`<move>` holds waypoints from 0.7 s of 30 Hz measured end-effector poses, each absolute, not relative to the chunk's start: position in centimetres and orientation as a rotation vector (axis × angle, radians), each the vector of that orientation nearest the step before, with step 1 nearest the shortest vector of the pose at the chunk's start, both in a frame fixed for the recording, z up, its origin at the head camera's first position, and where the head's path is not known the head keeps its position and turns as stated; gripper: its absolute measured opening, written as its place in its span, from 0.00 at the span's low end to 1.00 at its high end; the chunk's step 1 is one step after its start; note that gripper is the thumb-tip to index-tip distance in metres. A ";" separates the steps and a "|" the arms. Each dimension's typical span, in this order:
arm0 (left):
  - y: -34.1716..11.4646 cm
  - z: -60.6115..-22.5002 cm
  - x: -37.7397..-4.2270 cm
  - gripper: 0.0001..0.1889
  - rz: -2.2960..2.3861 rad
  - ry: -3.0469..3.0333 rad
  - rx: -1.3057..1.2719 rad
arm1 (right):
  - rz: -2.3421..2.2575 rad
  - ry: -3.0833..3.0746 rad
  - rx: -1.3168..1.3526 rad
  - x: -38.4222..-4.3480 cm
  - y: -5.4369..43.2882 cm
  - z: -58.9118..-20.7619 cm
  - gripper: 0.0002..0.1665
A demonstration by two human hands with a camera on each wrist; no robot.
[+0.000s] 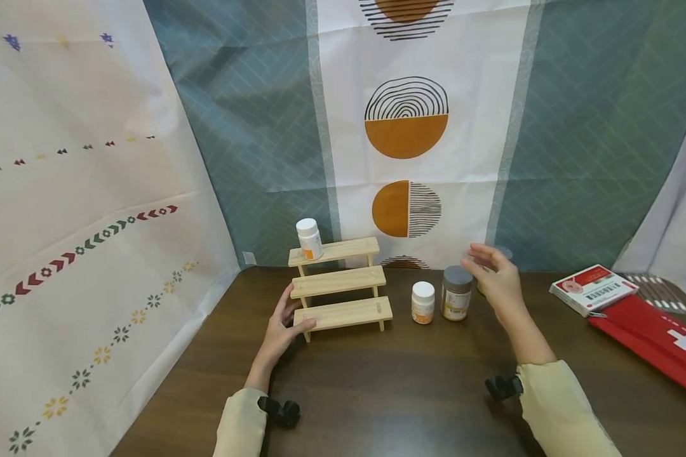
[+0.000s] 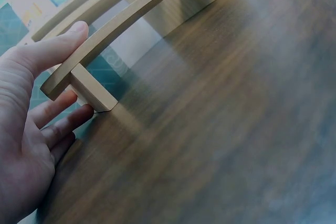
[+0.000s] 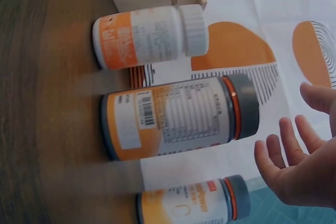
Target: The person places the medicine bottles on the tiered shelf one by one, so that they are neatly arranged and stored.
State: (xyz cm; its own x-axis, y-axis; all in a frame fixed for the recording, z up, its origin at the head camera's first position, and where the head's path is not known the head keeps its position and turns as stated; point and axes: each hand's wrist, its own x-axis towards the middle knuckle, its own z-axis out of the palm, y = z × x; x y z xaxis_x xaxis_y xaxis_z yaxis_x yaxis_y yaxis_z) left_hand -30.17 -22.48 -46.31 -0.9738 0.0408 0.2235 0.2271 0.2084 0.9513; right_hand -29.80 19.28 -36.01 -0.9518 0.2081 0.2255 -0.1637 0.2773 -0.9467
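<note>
The pale wooden three-tier rack [image 1: 338, 281] stands on the dark wood-grained table [image 1: 377, 387], to the left of the jars. The left hand [image 1: 280, 330] holds the left end of its lowest board, thumb on top, fingers loosely curved beneath beside the leg. A white plastic bottle with an orange-and-white label [image 1: 310, 240] stands upright near the left end of the top board. Judged hazard: a tug or lift by the left hand could jolt the rack and topple this bottle.

The right hand [image 1: 500, 282] is raised near the jars, thumb apart, fingers curved and slightly separated, pinching nothing. Close by stand a grey-lidded cylindrical jar with an orange-and-white label [image 1: 456, 295] and a second grey-lidded jar [image 3: 191, 204], the latter partly hidden by the hand in the head view. A smaller white orange-labelled bottle [image 1: 423, 303] stands just beside the first jar. Judged hazard: a sideways sweep at low height could strike one jar into its neighbours; an off-centre grasp on a smooth lid could slip.
</note>
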 end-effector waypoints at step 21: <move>-22.6 -46.0 -30.2 0.50 -1.852 -2.351 -0.245 | 1.751 -2.623 0.206 -30.9 21.4 -36.9 0.44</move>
State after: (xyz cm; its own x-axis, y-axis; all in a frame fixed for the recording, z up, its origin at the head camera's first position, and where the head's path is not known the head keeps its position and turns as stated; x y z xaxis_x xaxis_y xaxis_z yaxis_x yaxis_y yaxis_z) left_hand -30.17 -22.62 -46.04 -0.9771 0.0416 0.2087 0.2126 0.2297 0.9497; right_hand -30.93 21.36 -36.86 -0.9913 -0.1186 0.0564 -0.0976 0.3777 -0.9208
